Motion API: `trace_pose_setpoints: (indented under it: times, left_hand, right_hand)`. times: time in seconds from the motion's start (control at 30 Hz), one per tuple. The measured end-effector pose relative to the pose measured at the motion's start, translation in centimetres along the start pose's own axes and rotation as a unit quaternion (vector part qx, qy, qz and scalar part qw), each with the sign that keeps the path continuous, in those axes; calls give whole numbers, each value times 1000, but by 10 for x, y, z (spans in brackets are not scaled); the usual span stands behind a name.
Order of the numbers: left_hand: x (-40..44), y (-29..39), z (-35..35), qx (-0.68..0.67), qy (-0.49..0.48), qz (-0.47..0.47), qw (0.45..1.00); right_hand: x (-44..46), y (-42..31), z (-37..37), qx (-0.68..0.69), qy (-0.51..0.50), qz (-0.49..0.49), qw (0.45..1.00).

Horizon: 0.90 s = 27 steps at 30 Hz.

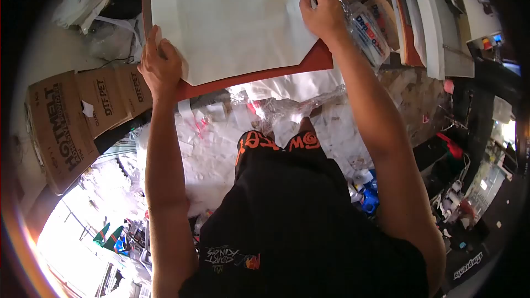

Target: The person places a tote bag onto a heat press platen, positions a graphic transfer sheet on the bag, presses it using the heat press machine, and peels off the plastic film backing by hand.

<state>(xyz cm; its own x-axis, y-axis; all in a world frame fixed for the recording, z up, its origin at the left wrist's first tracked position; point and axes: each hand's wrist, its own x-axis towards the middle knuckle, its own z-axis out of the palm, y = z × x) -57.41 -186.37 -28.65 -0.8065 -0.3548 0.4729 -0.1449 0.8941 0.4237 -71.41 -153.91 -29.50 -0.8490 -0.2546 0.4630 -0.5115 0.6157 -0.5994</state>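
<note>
A large white sheet point(232, 22) lies over a reddish-brown board point(248, 77), whose border shows along the bottom and sides. My left hand point(160, 63) is at the lower left edge, its fingers curled round the sheet and board. At the upper right edge is my right hand point(326, 14), with the index finger and thumb apart over the sheet's side; its other fingers are bent and partly hidden. The sheet's lower right corner is cut at a slant, with the board showing beyond it.
Printed cardboard point(66, 127) stands at the left. Plastic bags point(88, 0) are at the upper left, a clear printed package point(370, 33) beside my right wrist. Crumpled clear plastic point(292, 107) hangs below the board. Scraps litter the floor point(331, 138); boards point(436, 22) lean at the upper right.
</note>
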Motion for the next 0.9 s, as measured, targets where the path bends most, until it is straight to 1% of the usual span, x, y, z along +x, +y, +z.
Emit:
trace_pose_setpoints:
  times: [0.07,0.1,0.13,0.17,0.2,0.23,0.27,0.3,0.33,0.37,0.43,0.5,0.57,0.63,0.67,0.73,0.87,0.9]
  left_hand:
    - [-1,-6,-1,9,-20,-6,1000]
    - [-1,-7,-3,-24,-42,-31,998]
    - [-1,-15,1,-20,-4,-3,1000]
    - [1,-15,-4,-53,-21,-14,998]
    - [2,-3,-17,-11,-71,-67,995]
    - [2,9,-28,-42,-76,-83,993]
    - [-4,8,-29,-37,-86,-101,990]
    - [-11,7,-30,-37,-69,-97,992]
    - [-19,7,-31,-20,-68,-98,993]
    - [-25,8,-33,-4,-69,-101,993]
    - [-35,13,-38,18,-63,-101,993]
    - [-37,16,-39,41,-60,-102,992]
    - [-35,15,-38,23,-61,-117,991]
    - [-35,14,-36,27,-64,-120,990]
    - [-33,12,-36,32,-69,-125,989]
    - [-33,10,-35,21,-61,-130,989]
    - [-33,4,-32,-17,-39,-136,990]
    - [-34,3,-30,-22,-38,-132,990]
  right_hand:
    - [7,-3,1,7,28,-36,999]
    - [5,-4,0,-14,17,-27,999]
    - [5,-5,-2,-35,7,-19,999]
    - [5,-6,-3,-41,-2,-12,999]
    - [6,-13,-8,-21,14,-17,1000]
    - [4,-16,-12,-10,2,15,1000]
    - [0,-22,-18,-45,-11,40,998]
    - [-4,-23,-20,-30,3,20,999]
    - [-10,-22,-20,-27,25,-10,999]
    - [-15,-25,-23,-25,32,-19,999]
    - [-25,-29,-28,-39,7,7,999]
    - [-31,-33,-28,-26,18,11,999]
    - [-31,-34,-25,-13,27,19,999]
    - [-31,-36,-24,-61,26,26,997]
    - [-31,-38,-23,-59,29,23,998]
    - [-32,-40,-20,-70,58,22,996]
    - [-33,-37,-14,-88,62,31,994]
    - [-34,-37,-12,-73,73,46,994]
